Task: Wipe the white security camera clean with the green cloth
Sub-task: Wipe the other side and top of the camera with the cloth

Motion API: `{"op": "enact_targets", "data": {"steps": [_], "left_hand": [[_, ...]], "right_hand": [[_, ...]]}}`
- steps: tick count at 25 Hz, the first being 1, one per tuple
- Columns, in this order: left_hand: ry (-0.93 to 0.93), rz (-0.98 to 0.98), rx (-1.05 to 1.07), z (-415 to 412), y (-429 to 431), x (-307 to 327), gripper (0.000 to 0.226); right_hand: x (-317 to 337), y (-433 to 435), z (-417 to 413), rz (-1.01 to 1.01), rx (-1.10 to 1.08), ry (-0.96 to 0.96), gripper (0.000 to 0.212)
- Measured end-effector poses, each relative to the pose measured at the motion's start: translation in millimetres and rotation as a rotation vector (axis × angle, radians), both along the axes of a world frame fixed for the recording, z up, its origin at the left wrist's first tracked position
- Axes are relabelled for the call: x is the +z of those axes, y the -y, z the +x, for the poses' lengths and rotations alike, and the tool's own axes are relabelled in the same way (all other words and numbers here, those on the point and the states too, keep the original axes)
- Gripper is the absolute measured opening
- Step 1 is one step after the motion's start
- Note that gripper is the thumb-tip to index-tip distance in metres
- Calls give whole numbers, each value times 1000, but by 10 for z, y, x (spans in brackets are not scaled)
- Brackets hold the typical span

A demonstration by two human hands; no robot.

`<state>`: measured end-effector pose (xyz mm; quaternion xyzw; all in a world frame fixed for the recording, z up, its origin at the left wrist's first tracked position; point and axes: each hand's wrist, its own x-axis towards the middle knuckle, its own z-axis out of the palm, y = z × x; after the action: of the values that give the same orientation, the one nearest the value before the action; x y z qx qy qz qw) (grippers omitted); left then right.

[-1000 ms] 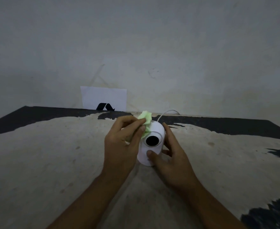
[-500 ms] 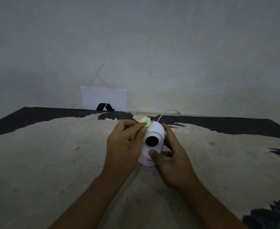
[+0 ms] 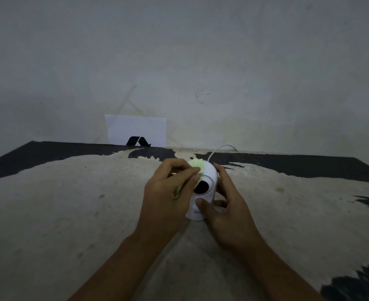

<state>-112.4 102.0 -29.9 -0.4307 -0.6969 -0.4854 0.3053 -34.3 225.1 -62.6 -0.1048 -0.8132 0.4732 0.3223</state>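
1. Worn tabletop [image 3: 70, 213]: bare on both sides of the hands; far edge meets the wall [image 3: 201, 61].
2. White security camera [image 3: 207, 181]: upright, mid-table, its white cable [image 3: 217, 149] trailing back.
3. Left hand [image 3: 168, 192]: fingers pinching the green cloth [image 3: 197, 166] against the camera's upper left.
4. Right hand [image 3: 224, 209]: fingers curled around the camera's body, thumb on the front.
5. Small blue marking on the base: unreadable.
6. White card [image 3: 135, 129] at the wall: black logo.

you work on a worn tabletop [image 3: 74, 209], pale where its black coating has flaked off. the white security camera [image 3: 203, 192] stands on it, its white cable [image 3: 219, 148] trailing toward the far edge.
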Motion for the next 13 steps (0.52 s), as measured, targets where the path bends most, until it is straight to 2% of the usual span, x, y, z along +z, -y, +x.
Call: {"op": "enact_targets", "data": {"steps": [2, 4, 6, 8, 11, 13], "left_hand": [[31, -2, 21, -25, -13, 3, 27], [262, 42, 72, -76, 0, -34, 23], [488, 57, 27, -106, 32, -85, 21], [501, 59, -8, -82, 47, -74, 22], [370, 83, -20, -75, 30, 4, 22], [429, 77, -31, -79, 36, -31, 23]], "right_hand": [[3, -9, 12, 4, 4, -11, 74], [10, -13, 25, 24, 10, -13, 73], [14, -18, 34, 29, 13, -4, 74], [23, -32, 51, 34, 23, 2, 74], [45, -67, 66, 39, 50, 13, 75], [43, -63, 68, 32, 61, 22, 76]]}}
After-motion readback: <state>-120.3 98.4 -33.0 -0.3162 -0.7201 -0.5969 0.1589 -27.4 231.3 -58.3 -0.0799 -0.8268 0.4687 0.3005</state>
